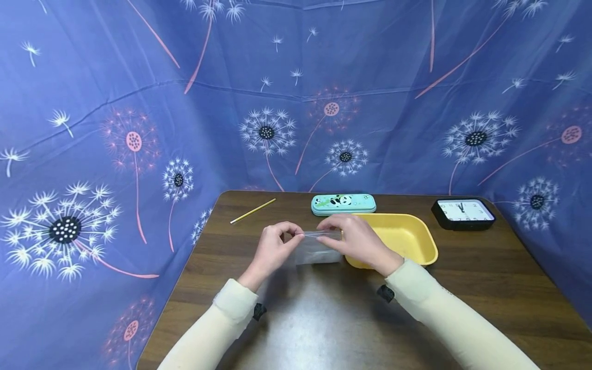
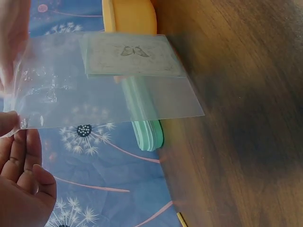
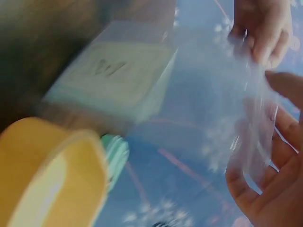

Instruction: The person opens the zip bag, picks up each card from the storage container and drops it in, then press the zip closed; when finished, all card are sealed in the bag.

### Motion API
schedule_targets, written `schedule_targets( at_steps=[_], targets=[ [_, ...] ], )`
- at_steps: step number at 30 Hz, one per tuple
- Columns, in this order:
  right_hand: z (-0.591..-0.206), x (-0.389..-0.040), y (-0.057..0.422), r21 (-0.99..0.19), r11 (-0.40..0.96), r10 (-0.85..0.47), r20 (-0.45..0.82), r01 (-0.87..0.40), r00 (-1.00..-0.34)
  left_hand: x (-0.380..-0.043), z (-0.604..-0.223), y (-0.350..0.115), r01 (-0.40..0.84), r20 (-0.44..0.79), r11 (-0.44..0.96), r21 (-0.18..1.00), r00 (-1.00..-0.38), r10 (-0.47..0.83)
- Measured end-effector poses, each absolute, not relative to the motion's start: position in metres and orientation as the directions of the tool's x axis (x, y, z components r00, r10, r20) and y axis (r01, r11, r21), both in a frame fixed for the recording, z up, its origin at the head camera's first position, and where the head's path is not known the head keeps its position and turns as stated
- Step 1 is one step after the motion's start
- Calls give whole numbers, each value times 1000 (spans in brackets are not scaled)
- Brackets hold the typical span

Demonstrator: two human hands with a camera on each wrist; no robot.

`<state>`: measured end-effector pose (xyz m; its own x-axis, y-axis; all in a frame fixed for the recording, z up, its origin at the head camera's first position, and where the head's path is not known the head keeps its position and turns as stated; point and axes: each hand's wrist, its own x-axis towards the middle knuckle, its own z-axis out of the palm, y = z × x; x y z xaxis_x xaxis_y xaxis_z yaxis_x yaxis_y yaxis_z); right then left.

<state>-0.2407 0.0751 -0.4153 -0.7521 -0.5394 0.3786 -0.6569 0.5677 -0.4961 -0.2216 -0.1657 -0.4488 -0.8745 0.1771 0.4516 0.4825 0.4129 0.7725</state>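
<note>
Both hands hold up a clear plastic bag (image 1: pixel 311 252) by its top edge, above the table. My left hand (image 1: pixel 276 245) pinches the left corner of the opening between thumb and fingertip. At the other end, the thumb and bent fingers of my right hand (image 1: pixel 358 240) grip the rim. Low inside the bag lies a pale stack of paper or cards (image 2: pixel 137 56) with a butterfly printed on top. In the right wrist view the stack (image 3: pixel 113 78) is blurred, and its thickness shows as a pale green side.
Behind the right hand stands a yellow tub (image 1: pixel 407 234). A turquoise panda pencil case (image 1: pixel 343 204) lies at the table's back edge, and a yellow pencil (image 1: pixel 253 211) to its left. A black-framed clock (image 1: pixel 464 213) is at the back right. Patterned blue cloth (image 1: pixel 305 133) hangs behind.
</note>
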Motion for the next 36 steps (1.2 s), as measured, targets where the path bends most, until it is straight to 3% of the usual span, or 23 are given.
schedule_targets(
  at_steps=[5,16,27,36],
  targets=[
    [-410,-239,47,-350,572,-589,454,-741,-669,-221,-448,-162,502,472,429,751,-862,182],
    [-407,-236,42,-333,632,-562,425,-700,-710,-220,-447,-159,524,505,445,727,-846,171],
    [-411,-236,41,-180,610,-629,482,-771,-610,-219,-447,-160,542,524,456,706,-833,178],
    [-412,-239,51,-196,612,-632,461,-766,-623,-223,-443,-169,537,516,452,712,-837,183]
  ],
)
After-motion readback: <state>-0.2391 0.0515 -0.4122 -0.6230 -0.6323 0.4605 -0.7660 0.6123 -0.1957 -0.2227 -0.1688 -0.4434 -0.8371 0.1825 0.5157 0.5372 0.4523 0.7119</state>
